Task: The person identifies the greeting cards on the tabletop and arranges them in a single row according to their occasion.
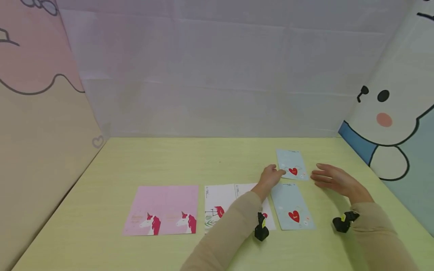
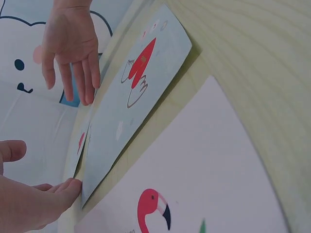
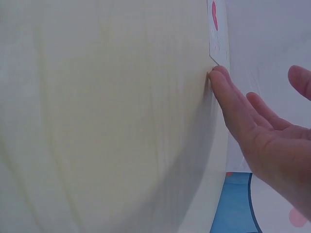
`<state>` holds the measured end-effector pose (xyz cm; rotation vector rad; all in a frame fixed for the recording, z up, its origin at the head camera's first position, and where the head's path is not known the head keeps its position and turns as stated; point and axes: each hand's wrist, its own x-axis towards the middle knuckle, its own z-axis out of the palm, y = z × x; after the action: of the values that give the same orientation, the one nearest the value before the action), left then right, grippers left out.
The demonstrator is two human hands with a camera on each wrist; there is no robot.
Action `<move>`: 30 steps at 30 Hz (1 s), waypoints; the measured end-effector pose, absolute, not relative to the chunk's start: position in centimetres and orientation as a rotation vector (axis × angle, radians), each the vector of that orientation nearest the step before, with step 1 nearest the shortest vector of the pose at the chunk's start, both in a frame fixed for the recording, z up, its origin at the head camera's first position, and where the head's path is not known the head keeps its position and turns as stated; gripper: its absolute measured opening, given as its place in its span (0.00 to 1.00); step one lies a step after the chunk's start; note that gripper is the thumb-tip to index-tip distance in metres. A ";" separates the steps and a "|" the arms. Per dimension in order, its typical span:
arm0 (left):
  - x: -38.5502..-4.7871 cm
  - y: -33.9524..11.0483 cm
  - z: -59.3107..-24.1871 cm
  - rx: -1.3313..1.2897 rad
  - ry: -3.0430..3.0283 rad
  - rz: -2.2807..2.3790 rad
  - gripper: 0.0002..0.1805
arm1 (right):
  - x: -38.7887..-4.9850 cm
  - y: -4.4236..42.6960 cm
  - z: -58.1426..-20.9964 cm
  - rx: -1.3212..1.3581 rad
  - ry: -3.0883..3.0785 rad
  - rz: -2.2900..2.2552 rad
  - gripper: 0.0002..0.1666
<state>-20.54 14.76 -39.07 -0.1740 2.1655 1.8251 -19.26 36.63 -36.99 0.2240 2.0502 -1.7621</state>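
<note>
Two pale blue cards with red hearts lie on the table, the far card (image 1: 292, 160) behind the near card (image 1: 286, 199). At the far card's left edge is my left hand (image 1: 270, 177), one digit reaching the edge. In the left wrist view its thumb stands apart from its fingers (image 2: 73, 188). My right hand (image 1: 333, 180) is held just right of the same card, its fingers extended and nothing in it. From the right wrist view, its fingertips (image 3: 218, 70) are close to the card's corner; contact is hard to judge.
White flamingo cards (image 1: 218, 194), partly covered by my left sleeve, lie left of the near blue card. Further left are pink cards with unicorns (image 1: 166, 199). A pale curtain (image 1: 217, 75) hangs behind the table (image 1: 169, 158), with printed panels at both sides.
</note>
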 end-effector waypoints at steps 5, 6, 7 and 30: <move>-20.5 15.0 -39.1 -0.153 2.175 1.803 0.26 | -19.4 36.3 -36.9 0.233 2.060 -1.754 0.45; -20.6 15.0 -39.2 -0.149 2.176 1.793 0.26 | -19.4 36.2 -37.0 0.236 2.062 -1.754 0.45; -20.6 15.1 -39.2 -0.142 2.177 1.781 0.26 | -19.4 36.1 -37.0 0.231 2.062 -1.751 0.45; -20.7 15.3 -39.4 -0.177 2.117 1.978 0.17 | -19.4 35.2 -37.4 0.187 2.128 -1.688 0.42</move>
<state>-20.69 15.33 -39.44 -0.1770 2.1170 1.9777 -19.43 35.15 -37.37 0.1866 2.1281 -1.6875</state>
